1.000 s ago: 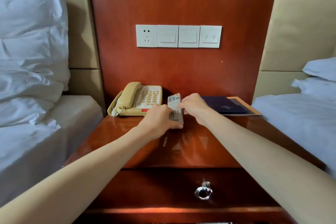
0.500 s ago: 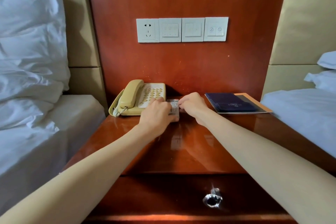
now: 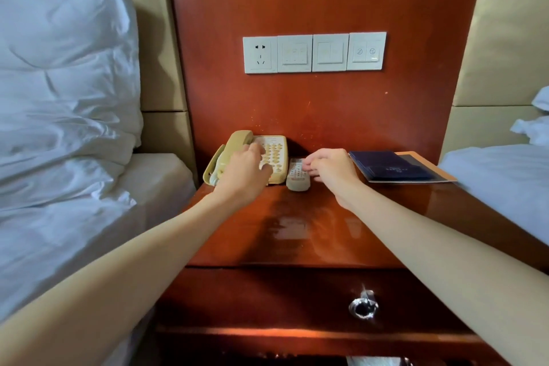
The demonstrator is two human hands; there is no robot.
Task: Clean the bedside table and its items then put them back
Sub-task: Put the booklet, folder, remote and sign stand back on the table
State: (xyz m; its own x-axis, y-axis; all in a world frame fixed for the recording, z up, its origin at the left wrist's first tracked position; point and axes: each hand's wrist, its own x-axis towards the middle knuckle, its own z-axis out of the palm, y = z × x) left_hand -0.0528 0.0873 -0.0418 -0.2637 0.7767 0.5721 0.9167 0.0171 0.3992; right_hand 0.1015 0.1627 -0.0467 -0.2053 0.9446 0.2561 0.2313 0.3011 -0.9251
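Note:
The bedside table [image 3: 297, 232] is glossy red-brown wood. At its back left stands a beige telephone [image 3: 277, 157] with its handset on the cradle. My left hand [image 3: 246, 169] lies over the keypad, bent fingers touching the phone. A pale remote control [image 3: 297, 178] lies flat just right of the phone. My right hand [image 3: 332, 166] has curled fingertips on the remote's right edge. A dark blue folder [image 3: 389, 165] lies on an orange sheet at the back right.
A white pillow [image 3: 65, 68] and bed press against the table's left side. Another bed [image 3: 499, 175] borders the right. A socket and switch panel [image 3: 315, 53] sits on the wooden wall panel. Below the tabletop, a drawer carries a metal knob [image 3: 363, 306].
The remote went from held above the table to lying beside the phone. My left hand let go of it and moved left onto the telephone.

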